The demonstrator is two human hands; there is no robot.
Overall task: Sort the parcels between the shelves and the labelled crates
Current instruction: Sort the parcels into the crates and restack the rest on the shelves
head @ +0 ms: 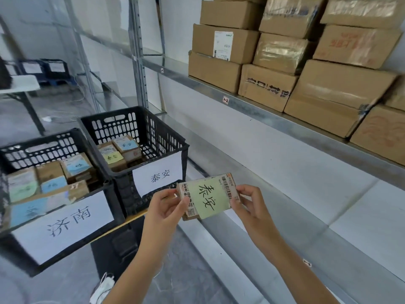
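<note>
I hold the small parcel [207, 197] in front of me, left hand [166, 207] and right hand [249, 205] pinching its ends, right of the 泰安 crate [135, 137]. Its note reads 泰安, so I judge dropping it into the nearer-left 济南 crate [65, 172] the real risk.

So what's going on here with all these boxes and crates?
A person is sorting parcels. The left hand and right hand together hold one small parcel, its green note reading 泰安. To the left stand two black crates already holding parcels: the crate labelled 泰安 and the crate labelled 济南. Larger cardboard boxes are stacked on the shelf above.
</note>
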